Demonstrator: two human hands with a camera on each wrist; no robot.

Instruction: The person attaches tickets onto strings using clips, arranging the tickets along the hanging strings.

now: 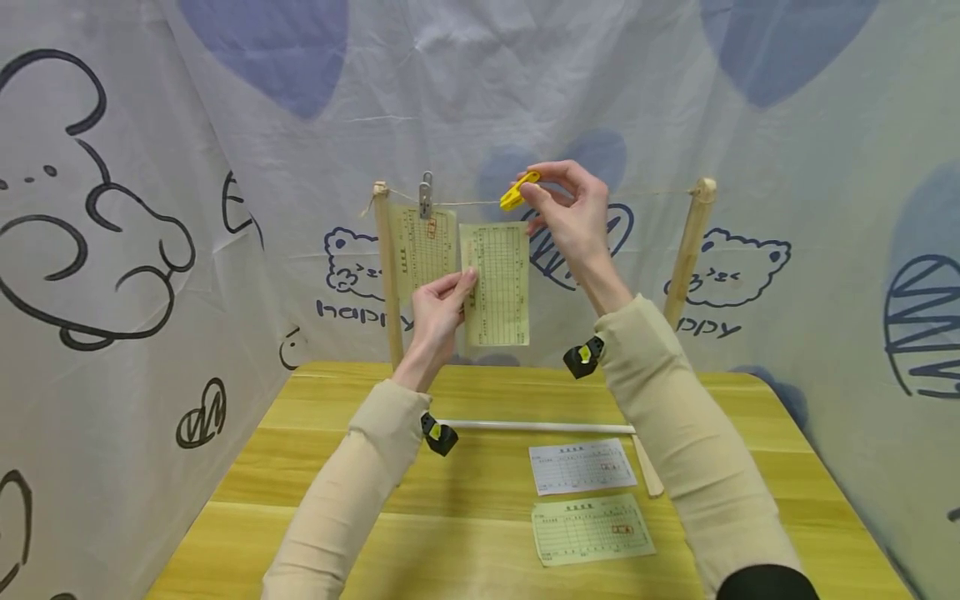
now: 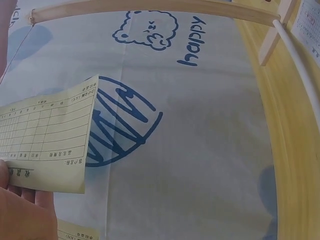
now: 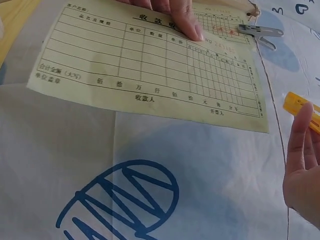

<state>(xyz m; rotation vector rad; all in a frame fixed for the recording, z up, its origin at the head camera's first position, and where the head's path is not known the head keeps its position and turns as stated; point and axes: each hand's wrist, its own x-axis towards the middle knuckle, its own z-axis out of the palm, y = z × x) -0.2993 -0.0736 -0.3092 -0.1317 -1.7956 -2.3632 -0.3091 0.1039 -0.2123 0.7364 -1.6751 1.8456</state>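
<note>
My left hand (image 1: 441, 315) pinches a pale yellow receipt slip (image 1: 498, 287) by its left edge, holding it upright just below a thin string (image 1: 468, 203). In my right hand (image 1: 576, 208) a yellow clothespin (image 1: 520, 191) is pinched between thumb and fingers, at the height of the string above the slip's right corner. Left of that slip, another yellow receipt (image 1: 427, 250) with a red stamp hangs from the string under a grey metal clip (image 1: 426, 197). The right wrist view shows the held slip (image 3: 150, 70) with a printed grid.
Two wooden posts, left (image 1: 390, 283) and right (image 1: 690, 250), carry the string. On the wooden table (image 1: 480, 542) lie a white slip (image 1: 582, 467) and a yellow slip (image 1: 592, 530), both stamped red. A white rod (image 1: 532, 427) runs behind them. Printed cloth (image 1: 465, 100) hangs behind.
</note>
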